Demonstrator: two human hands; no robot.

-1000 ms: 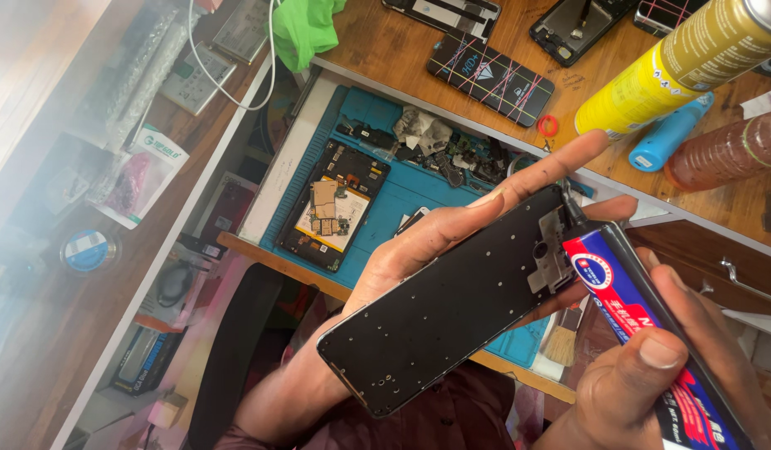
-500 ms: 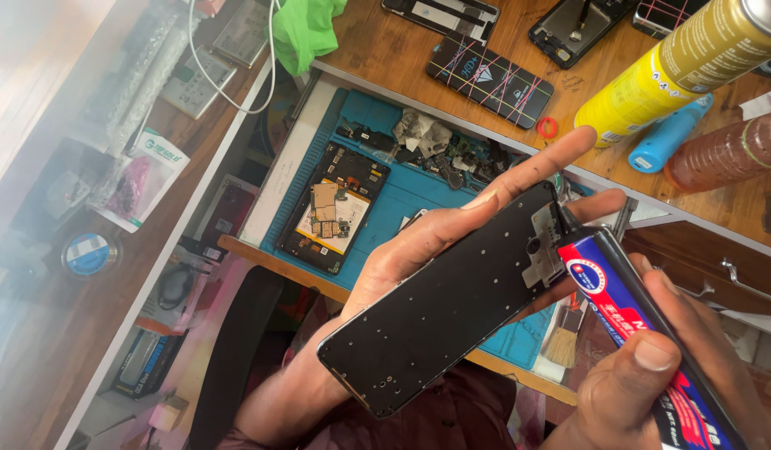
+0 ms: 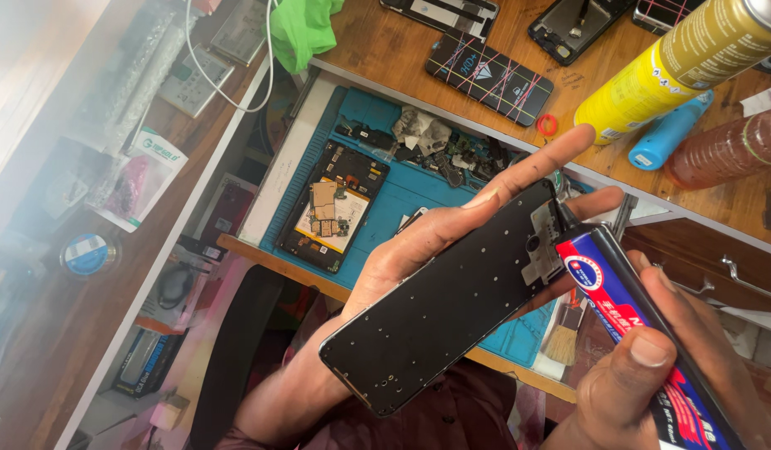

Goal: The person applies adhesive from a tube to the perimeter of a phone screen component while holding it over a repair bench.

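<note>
— Wooden table (image 3: 402, 50) is lying at twelve o'clock, blue mat (image 3: 402, 187) below it?

— Yes. At centre, left hand (image 3: 435, 242) is gripping the black phone panel (image 3: 452, 300); right hand (image 3: 652, 375), five o'clock, is clasping the glue tube (image 3: 627, 308), its nozzle touching the panel.
</note>
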